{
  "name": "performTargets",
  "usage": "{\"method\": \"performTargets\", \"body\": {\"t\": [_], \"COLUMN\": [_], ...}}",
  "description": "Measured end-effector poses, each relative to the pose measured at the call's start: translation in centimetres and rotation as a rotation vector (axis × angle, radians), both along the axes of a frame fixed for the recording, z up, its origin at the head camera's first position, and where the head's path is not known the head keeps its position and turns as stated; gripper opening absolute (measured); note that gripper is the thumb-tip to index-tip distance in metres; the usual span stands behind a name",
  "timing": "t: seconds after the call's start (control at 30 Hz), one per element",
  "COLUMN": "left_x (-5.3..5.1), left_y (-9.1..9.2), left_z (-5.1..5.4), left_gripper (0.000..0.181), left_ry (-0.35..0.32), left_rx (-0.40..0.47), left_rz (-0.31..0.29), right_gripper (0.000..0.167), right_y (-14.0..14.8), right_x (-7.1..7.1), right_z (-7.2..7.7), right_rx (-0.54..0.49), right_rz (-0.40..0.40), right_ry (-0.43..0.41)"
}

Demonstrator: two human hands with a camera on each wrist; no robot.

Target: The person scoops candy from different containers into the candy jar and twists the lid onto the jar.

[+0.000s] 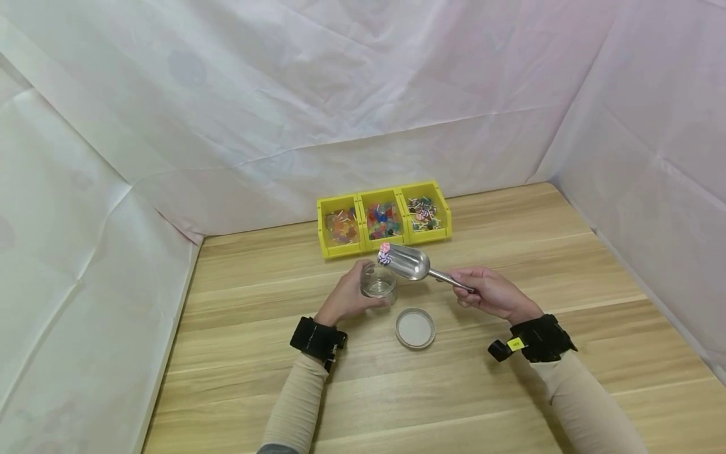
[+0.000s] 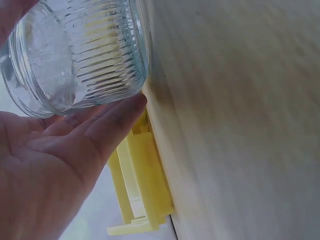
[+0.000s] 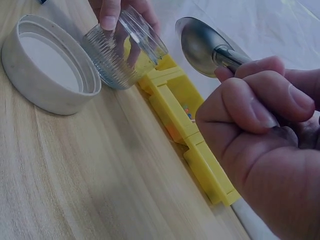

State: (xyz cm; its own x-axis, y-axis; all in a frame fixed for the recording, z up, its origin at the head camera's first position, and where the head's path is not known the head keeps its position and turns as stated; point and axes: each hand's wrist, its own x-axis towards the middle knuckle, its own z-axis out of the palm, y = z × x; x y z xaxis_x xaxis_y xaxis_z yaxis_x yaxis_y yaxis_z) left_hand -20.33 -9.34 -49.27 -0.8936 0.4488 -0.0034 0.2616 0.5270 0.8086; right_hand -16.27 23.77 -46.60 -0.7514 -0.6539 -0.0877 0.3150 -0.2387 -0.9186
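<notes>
At a wood-grain tabletop (image 1: pixel 227 378), a person levels a metal scoop (image 1: pixel 413 265) above and just beyond the mouth of a clear ribbed glass jar (image 1: pixel 379 287); the right hand (image 1: pixel 490 293) is clamped on the scoop's slim handle, fingers curled, while the left hand (image 1: pixel 348 295) is wrapped round the jar, thumb on the near side. From where I stand, a pink swirl candy piece (image 1: pixel 386 247) and a purple-and-white swirl candy piece (image 1: pixel 384 258) sit at the very lip of the scoop; no candy shows inside the jar; whether its base touches the wood, I cannot tell.

The perch looks precarious; a small dip of the right wrist could send both pieces off the edge, and with the lip near the far rim they might miss the mouth and scatter; a knock of steel on glass could jolt the jar, and a loose left grip on the smooth wall could let it slip. Behind stands a yellow three-compartment bin (image 1: pixel 343 250), filled with small colourful pieces; nearer the person, a round lid (image 1: pixel 415 329) lies beside the jar, where a dropped piece could land.
</notes>
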Motion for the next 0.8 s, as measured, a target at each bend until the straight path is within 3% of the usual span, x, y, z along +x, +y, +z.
{"method": "performTargets", "body": {"t": [0.8], "left_x": [0.22], "left_y": [0.13], "left_z": [0.08], "left_gripper": [0.093], "left_ry": [-0.012], "left_rx": [-0.012], "left_rz": [-0.003], "right_gripper": [0.031], "right_y": [0.32], "right_x": [0.26], "right_z": [-0.15], "right_rx": [0.008], "right_rz": [0.020], "right_ry": [0.003]}}
